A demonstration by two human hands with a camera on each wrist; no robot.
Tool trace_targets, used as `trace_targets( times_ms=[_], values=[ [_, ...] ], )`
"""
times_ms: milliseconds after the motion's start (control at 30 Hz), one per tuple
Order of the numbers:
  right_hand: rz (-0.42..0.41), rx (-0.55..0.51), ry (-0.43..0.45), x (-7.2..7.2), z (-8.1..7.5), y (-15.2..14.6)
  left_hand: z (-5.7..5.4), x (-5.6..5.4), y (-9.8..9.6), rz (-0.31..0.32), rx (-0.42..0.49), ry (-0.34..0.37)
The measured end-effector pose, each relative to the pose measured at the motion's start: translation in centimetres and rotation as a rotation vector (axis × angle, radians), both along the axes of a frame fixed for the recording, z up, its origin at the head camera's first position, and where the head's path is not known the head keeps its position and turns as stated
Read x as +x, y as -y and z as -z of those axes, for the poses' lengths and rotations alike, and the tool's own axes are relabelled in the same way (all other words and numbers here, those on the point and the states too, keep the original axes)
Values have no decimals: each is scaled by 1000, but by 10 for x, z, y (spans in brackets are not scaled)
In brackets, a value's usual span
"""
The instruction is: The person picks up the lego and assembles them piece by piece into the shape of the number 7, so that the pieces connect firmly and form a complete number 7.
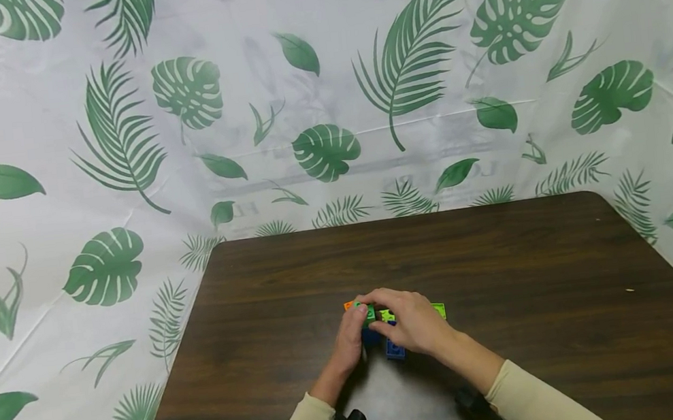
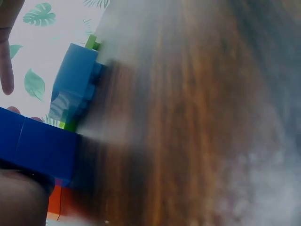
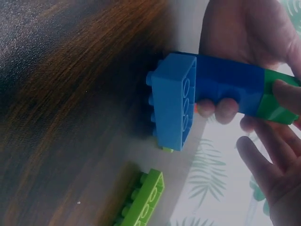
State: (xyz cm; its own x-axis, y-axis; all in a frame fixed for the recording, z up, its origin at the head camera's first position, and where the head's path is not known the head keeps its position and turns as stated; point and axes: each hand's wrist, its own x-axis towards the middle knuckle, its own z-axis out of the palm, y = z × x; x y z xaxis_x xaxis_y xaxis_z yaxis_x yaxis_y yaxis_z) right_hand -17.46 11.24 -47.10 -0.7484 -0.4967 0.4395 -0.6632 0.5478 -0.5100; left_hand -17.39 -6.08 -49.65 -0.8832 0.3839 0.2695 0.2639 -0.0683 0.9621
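My left hand (image 1: 348, 339) grips a stack of blue building bricks (image 3: 230, 84), its fingers wrapped around the sides. A green building brick (image 3: 277, 106) sits at the stack's top. My right hand (image 1: 412, 318) arches over from the other side, index finger across the green brick and thumb against its near side; the lower fingers hang apart below. In the left wrist view, blue bricks (image 2: 44, 148) lie beside the left fingers, with a seam between them. Part of the stack is hidden by the hands.
A separate blue brick (image 1: 395, 349) lies studs-down in front of the right hand. Lime-green bricks (image 1: 439, 310) lie behind that hand, and an orange brick (image 1: 348, 305) shows beyond the left fingers. All are on a dark wooden table (image 1: 501, 254), before a leaf-patterned curtain (image 1: 264, 108).
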Motion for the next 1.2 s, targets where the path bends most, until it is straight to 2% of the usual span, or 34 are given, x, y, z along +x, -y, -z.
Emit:
trace_targets(
  times_ms=[167, 233, 367, 433, 500, 633, 733, 900, 1200],
  values=[
    [-16, -11, -6, 0, 1, -2, 0, -1, -1, 13, 2, -22],
    [-28, -7, 3, 0, 2, -3, 0, 0, -1, -6, -9, -23],
    [-37, -33, 109, -1, 1, -12, -1, 0, -1, -52, -44, -41],
    [0, -62, 171, -4, -1, -20, -1, 0, -2, -43, -41, -55],
    [75, -65, 200, -9, 0, -29, -1, -1, -3, -21, -26, -62],
    [258, 56, 190, -17, 6, -51, -1, -1, -3, 1, 2, -44],
    [333, 173, 205, -21, 14, -66, 0, 0, -3, -5, 10, -38],
    [349, 289, 279, -19, 24, -79, 1, 0, -4, -8, 16, -32],
    [341, 443, 369, -13, 24, -83, 6, 0, -3, 0, 17, -17]
  ],
)
